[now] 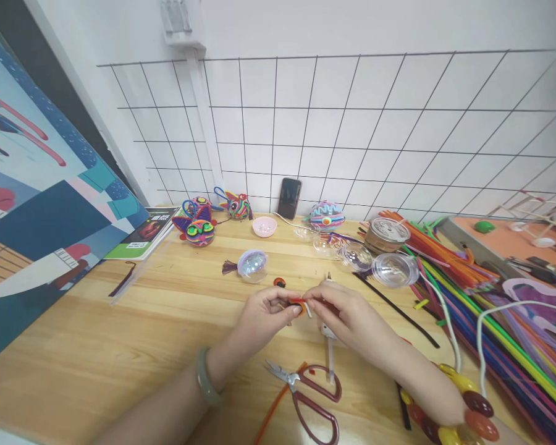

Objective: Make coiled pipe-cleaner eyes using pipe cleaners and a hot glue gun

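Observation:
Between its thumb and fingers, my left hand (pixel 269 314) pinches a small coil (pixel 300 308) of orange and black pipe cleaner. My right hand (pixel 345 309) closes on a red pipe cleaner (pixel 297 300) that lies along the coil's top edge. A short white strip shows beside the fingertips; I cannot tell what it is. Just beyond the hands lies another small orange and black coil (pixel 279 282). Partly hidden under my right hand is a white glue gun (pixel 328 332) with a clear glue stick (pixel 331 358) behind it. Scissors (pixel 293 378) with dark red handles lie open nearer me.
A clear ball (pixel 253 266) with a purple tassel sits left of centre. Colourful wrapped ornaments (pixel 200 225), a pink bowl (pixel 264 227) and a phone (pixel 290 198) stand at the back. Clear plastic shells (pixel 395 270) and bundled pipe cleaners (pixel 486 334) occupy the right, with a white cable (pixel 480 337).

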Demonstrator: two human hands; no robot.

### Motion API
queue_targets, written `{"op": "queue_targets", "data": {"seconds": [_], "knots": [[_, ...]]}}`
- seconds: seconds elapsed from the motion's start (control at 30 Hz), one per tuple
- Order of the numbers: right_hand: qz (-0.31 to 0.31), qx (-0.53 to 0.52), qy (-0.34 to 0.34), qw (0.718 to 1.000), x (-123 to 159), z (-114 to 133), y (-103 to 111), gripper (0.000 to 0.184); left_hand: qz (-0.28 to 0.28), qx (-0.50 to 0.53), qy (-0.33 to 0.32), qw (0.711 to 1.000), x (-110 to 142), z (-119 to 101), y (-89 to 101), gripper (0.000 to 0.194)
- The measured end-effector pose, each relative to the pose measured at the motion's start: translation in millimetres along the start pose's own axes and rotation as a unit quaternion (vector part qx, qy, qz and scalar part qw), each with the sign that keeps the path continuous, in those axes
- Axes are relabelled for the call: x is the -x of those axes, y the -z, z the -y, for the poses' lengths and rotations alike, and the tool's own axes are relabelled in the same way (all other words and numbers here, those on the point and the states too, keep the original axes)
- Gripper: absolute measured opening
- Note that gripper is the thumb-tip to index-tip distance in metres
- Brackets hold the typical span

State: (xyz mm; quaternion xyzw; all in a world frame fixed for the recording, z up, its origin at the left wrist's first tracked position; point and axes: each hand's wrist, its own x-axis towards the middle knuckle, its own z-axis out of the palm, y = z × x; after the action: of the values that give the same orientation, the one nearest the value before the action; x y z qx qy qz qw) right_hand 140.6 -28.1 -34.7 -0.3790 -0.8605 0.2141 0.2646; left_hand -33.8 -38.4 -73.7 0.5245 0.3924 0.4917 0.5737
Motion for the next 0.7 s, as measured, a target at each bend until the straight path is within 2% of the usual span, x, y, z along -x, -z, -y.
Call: {"op": "queue_targets", "data": {"seconds": [0.43, 0.7], "knots": [[0.002, 0.014, -0.005, 1.0, 0.3, -1.0, 0.1, 0.017, -0.01, 0.025, 0.012, 1.0, -0.7, 5.9, 0.6, 0.025], [-0.004, 0.019, -0.008, 1.0, 0.2, -2.4, -2.0, 0.015, -0.011, 0.028, 0.017, 0.999, -0.5, 1.0, -2.1, 0.025]]}}
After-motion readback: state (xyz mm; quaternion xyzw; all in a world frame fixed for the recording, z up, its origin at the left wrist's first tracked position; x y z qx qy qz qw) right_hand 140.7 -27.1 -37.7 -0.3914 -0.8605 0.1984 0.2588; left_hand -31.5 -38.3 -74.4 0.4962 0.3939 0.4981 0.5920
